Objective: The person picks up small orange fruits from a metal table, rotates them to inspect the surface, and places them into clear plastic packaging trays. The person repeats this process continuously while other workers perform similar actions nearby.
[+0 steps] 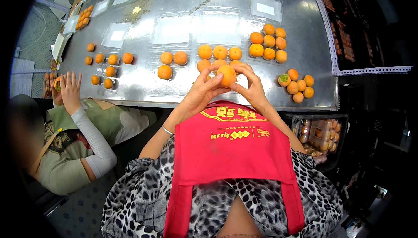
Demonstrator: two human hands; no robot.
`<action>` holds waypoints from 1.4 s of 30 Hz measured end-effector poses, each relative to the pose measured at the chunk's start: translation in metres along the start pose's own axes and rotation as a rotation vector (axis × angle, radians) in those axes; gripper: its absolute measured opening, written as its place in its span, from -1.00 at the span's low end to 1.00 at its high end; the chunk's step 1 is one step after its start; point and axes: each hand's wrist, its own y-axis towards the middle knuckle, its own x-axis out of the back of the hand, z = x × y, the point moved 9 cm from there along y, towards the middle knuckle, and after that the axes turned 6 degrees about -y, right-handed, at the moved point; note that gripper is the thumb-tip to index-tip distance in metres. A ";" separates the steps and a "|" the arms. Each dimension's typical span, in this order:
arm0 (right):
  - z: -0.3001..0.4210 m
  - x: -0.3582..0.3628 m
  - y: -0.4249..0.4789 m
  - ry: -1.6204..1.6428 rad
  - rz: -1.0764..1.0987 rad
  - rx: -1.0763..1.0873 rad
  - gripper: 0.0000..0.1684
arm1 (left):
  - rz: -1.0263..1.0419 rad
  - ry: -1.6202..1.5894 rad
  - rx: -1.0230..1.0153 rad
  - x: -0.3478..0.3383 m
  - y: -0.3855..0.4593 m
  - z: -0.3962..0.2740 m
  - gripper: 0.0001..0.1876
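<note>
An orange persimmon (226,75) is held between my left hand (205,86) and my right hand (250,83), above the near part of the metal table. Fingers of both hands touch its sides. Just beyond my hands lies a clear plastic clamshell tray with persimmons (220,52) in rows, its lid (219,29) laid back; my hands partly hide the tray's near part. To the left, another clamshell holds several persimmons (165,72) with gaps between them. A fuller clamshell of persimmons (269,41) stands at the right, and loose persimmons (301,85) are grouped nearer the right edge.
A co-worker's hand (71,91) and sleeve are at the left, by more persimmons (110,71) on the metal table (140,89). A black crate (343,140) with packed fruit stands below the table's right corner. A perforated metal frame (372,71) borders shelves at the right.
</note>
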 end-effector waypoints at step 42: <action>0.066 -0.032 0.018 -0.726 -0.110 0.302 -0.24 | -0.333 0.998 -0.637 0.013 -0.019 -0.042 -0.29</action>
